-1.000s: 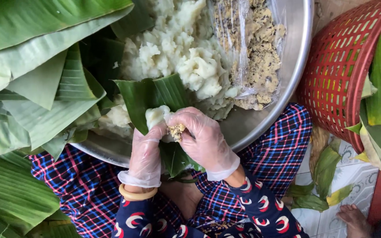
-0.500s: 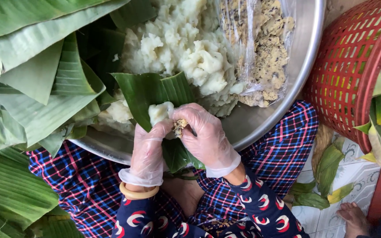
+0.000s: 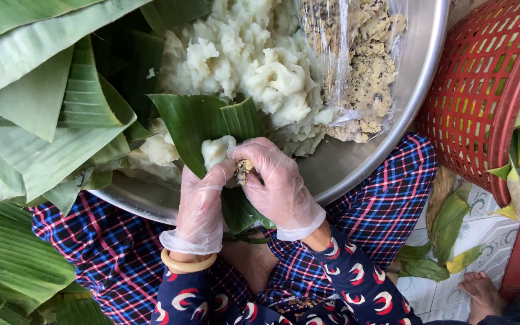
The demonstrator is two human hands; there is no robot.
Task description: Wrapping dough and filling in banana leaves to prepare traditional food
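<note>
Near the centre of the frame, both your gloved hands meet over a folded green leaf (image 3: 212, 123) that leans against the rim of the big metal bowl (image 3: 416, 78). Your left hand (image 3: 203, 204) cups the leaf from below and pinches the small lump of white dough (image 3: 216, 149) lying on it, while your right hand (image 3: 275, 183) grips a bit of brown filling (image 3: 243, 168) and presses it against that dough. Compared with a second ago, your hands have barely shifted; the fingers have closed tighter around the filling, so the dough now seems to be wrapping it, though the gloves hide how far it is covered. Just above your hands, the bowl holds a heap of white dough (image 3: 254, 54), and a clear plastic bag of crumbly filling (image 3: 362, 66) sits at the upper right of it. Stacked leaves (image 3: 37, 102) fill the left side of the frame, and a red basket (image 3: 482, 90) stands at the right edge.
</note>
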